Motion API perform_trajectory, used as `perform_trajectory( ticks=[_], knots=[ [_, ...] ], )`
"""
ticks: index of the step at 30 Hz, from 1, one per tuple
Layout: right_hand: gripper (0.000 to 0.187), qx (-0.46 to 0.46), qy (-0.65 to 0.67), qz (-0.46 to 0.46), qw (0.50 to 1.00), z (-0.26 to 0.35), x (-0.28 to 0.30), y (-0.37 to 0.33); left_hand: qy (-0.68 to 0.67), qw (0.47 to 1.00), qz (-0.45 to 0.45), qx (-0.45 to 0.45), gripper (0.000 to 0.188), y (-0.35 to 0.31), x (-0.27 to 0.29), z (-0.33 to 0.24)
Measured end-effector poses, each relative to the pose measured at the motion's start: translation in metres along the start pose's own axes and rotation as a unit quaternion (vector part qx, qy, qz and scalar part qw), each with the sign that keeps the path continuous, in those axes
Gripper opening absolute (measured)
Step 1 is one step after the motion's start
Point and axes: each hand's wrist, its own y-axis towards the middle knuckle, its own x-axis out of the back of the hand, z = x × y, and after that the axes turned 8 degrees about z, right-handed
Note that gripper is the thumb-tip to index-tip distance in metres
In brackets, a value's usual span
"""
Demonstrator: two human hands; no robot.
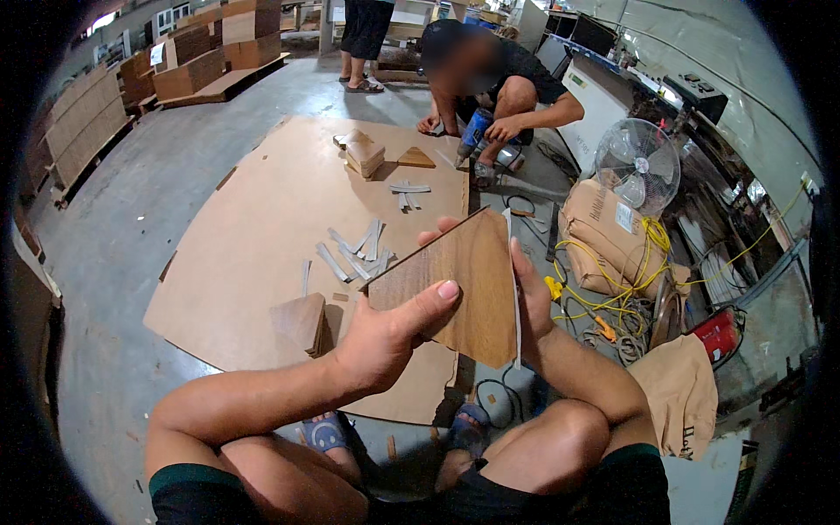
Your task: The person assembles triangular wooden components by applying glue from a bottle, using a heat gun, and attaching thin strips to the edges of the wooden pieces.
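My left hand (385, 337) grips a brown wood-grain triangular panel (477, 289), thumb flat on its face and fingers behind it. Along the panel's right edge runs a thin pale grey edging strip (514, 306). My right hand (535, 293) is closed against that strip and edge; some of its fingers are hidden. A stack of similar panels (302, 319) lies near my left forearm on a large brown board (227, 245). Several loose grey strips (354, 254) are scattered beyond it, with more strips (408, 191) farther off.
Across the board a person (503, 87) crouches with a blue power tool (474, 133). Near them lie another panel stack (363, 159) and a single triangular panel (416, 157). To the right are a fan (637, 162), paper sacks (604, 236) and yellow cables (612, 296).
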Motion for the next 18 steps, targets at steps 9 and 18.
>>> perform_trajectory(
  ticks=[9, 18],
  knots=[
    [0.071, 0.006, 0.061, -0.041, 0.997, 0.008, 0.008, -0.003, 0.128, 0.991, 0.024, 0.038, 0.042, 0.0, -0.002, -0.002],
    [0.075, 0.028, 0.048, -0.01, 0.998, 0.003, -0.003, 0.004, 0.132, 0.99, -0.015, -0.04, 0.041, 0.003, -0.008, -0.002]
  ],
)
